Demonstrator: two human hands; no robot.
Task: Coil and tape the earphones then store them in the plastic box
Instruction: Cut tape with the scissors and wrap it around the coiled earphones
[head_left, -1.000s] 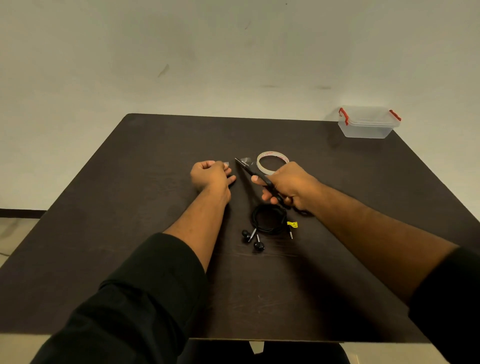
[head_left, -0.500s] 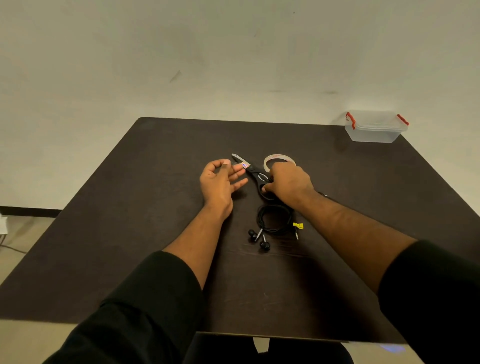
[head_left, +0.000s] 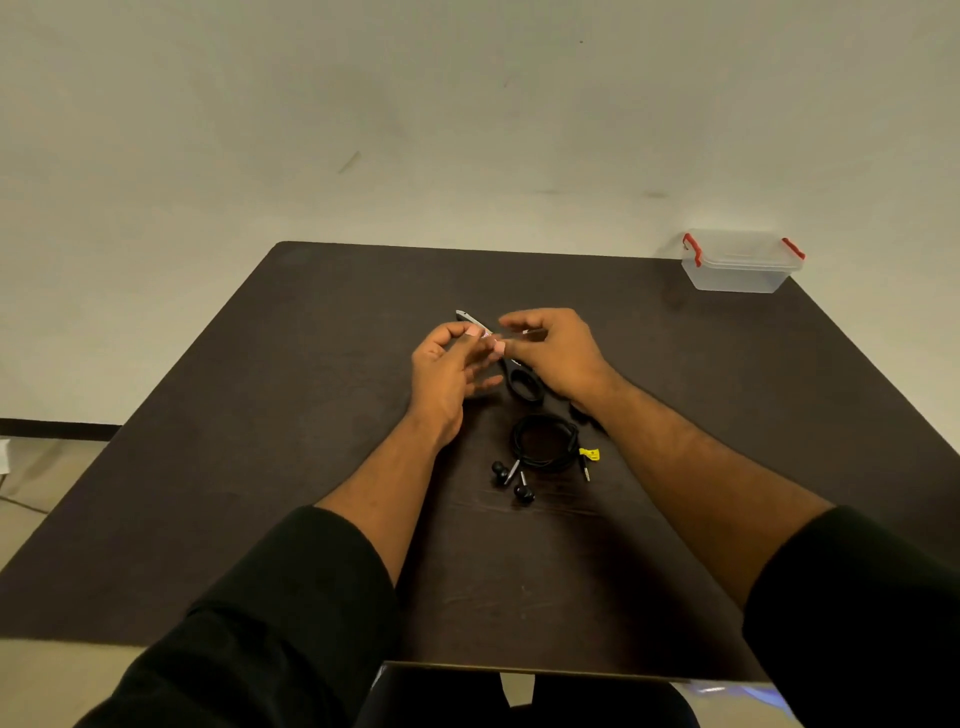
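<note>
Earphones (head_left: 545, 444) are coiled already; both hands (head_left: 449, 366) (head_left: 558, 353) pinch what looks like tape, so taping and the box (head_left: 740, 265) are left I think.

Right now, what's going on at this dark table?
A person has both hands raised over the dark table. The left hand and right hand meet fingertip to fingertip, seemingly over a small piece of tape, too small to confirm. Black-handled scissors lie beneath them. The coiled black earphones rest untaped nearer the person. The clear plastic box with red latches sits closed at the far right corner.
</note>
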